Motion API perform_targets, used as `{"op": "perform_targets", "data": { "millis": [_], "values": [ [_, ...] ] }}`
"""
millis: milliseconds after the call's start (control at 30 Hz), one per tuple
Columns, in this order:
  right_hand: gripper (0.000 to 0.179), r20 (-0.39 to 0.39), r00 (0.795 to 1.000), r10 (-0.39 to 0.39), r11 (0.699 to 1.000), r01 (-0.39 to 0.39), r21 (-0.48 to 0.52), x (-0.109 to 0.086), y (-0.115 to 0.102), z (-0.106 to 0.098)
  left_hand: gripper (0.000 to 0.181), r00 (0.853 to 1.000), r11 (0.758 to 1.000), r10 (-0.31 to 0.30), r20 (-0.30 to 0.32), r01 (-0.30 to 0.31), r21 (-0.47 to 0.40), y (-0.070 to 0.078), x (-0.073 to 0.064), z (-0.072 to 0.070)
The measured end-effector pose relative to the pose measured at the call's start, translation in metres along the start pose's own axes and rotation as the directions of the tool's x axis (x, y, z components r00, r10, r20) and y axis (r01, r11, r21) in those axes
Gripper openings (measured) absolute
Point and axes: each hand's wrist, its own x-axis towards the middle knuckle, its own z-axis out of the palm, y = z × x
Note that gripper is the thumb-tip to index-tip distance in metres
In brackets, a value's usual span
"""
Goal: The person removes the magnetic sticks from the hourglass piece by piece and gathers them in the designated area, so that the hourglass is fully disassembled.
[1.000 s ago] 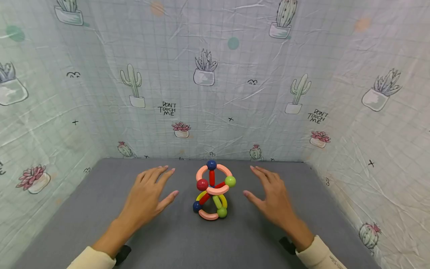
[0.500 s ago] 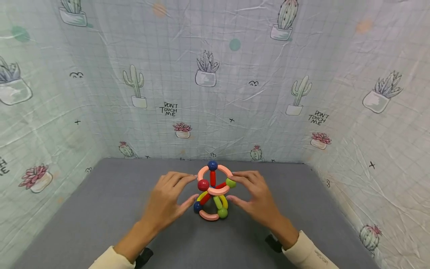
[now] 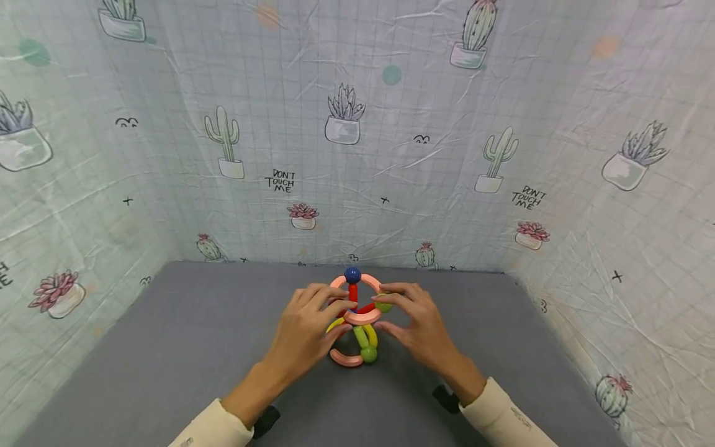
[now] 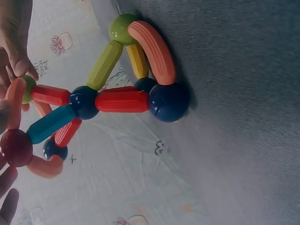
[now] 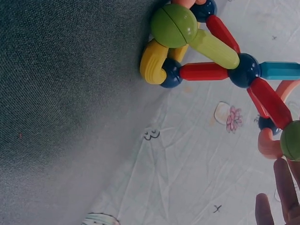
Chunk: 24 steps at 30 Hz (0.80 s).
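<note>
With fingers (image 3: 339, 305) bent around the top of the ball-and-stick toy (image 3: 362, 318), left hand (image 3: 301, 323) at nine o'clock, right hand (image 3: 420, 320) at three; cannot tell if pinching. Maybe taking hold; next, a soft squeeze. Left hand hiding some toy. On the tabletop (image 3: 212, 335), cactus cloth (image 3: 402, 167) at twelve.

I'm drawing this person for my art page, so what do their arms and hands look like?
Both forearms wear long cream sleeves. The right sleeve has a small dark marking, and the left sleeve shows part of one too. The left hand and right hand are bare. Something black shows at each wrist; I can't tell exactly what.
</note>
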Motion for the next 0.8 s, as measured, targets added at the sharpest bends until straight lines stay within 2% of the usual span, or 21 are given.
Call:
{"op": "perform_targets", "data": {
  "millis": [200,300,533,800],
  "values": [
    [0.053,-0.009,1.000,-0.006,1.000,0.006,0.007,0.000,0.003,0.004,0.030,1.000,0.999,0.006,0.022,-0.007,0.052,0.000,0.002,0.005],
    [0.051,-0.018,1.000,-0.018,1.000,0.018,0.005,0.000,0.003,0.004,0.028,0.999,0.998,0.010,0.042,-0.013,0.068,-0.001,0.004,0.006],
    [0.050,-0.013,0.999,-0.037,0.999,0.037,0.010,0.003,0.002,0.002,0.038,0.998,0.999,0.010,0.067,-0.012,0.032,-0.001,0.007,0.008],
    [0.045,0.020,0.999,-0.047,0.999,0.047,0.025,0.006,0.003,0.001,0.031,0.999,1.000,0.000,0.052,0.001,-0.011,-0.004,0.008,0.012]
  ]
}}
